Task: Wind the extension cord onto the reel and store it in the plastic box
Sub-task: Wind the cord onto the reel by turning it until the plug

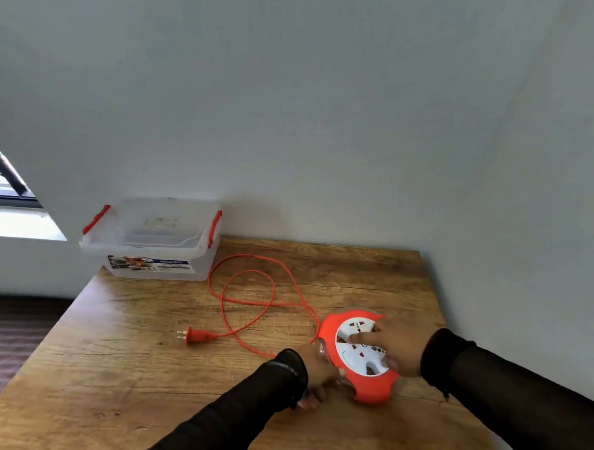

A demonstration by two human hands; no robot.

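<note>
Both hands are laid on the reel (358, 356): the right hand (394, 350) is spread flat over its white socket face, fingers apart and pressing down, while the left hand (320, 372) is closed around the reel's left edge, where the cord leaves it. Black sleeves are worn on both arms. A wooden table (146, 371) is set against a pale wall (328, 107), and everything is carried by it. At its far left corner a clear plastic box (152, 242) with red latches is placed, lid shut. The red-and-white reel is held near the table's right side, well apart from the box. Between them the orange cord (248, 290) is spread in loose loops, unwound. Its plug (195, 336) is left lying flat in front of the loops.
</note>
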